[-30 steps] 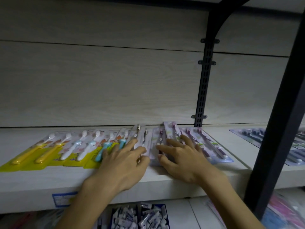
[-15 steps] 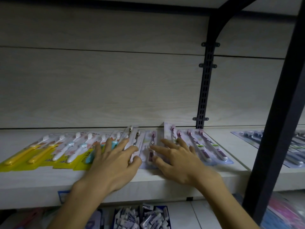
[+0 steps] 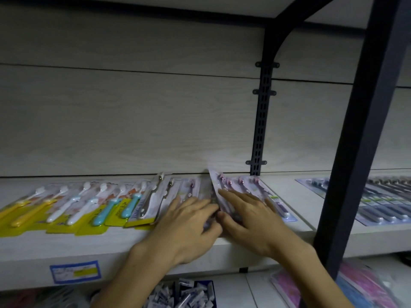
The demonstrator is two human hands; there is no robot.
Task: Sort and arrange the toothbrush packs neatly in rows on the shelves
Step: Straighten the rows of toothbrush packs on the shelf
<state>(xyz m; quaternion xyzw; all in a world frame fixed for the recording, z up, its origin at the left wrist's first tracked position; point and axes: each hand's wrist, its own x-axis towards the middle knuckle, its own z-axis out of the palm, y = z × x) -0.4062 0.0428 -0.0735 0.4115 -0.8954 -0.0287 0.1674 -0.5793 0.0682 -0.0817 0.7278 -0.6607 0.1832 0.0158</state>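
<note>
Running the whole width of the scene, the pale wood-grain shelf [image 3: 289,221] carries the toothbrush packs in one flat row along its near half. At the far right, beyond the black metal upright [image 3: 355,134], a wide sheet of dark-handled brush packs [image 3: 382,203] lies flat and looks settled. At the left, the yellow-carded packs with yellow, white and blue brushes [image 3: 73,207] overlap like tiles in a fairly even line, with a white-and-silver brush pack [image 3: 153,196] just right of them. The middle looks unfinished: the clear packs with pink-headed brushes [image 3: 249,187] lie fanned and skewed, one corner lifted toward the back wall. By my judgement the sorting by kind is largely done and what is left is squaring this middle group and closing it up to its neighbours.

Both forearms reach up from below, palms down. The left hand [image 3: 186,225] rests flat on a clear pack between the silver and pink ones, fingers [image 3: 198,203] straight and together, pressing rather than gripping. The right hand [image 3: 251,216] lies spread over the pink-brush packs, fingers extended, thumb tucked toward the left hand; it holds nothing either. Motion blur hides finer contact.
</note>
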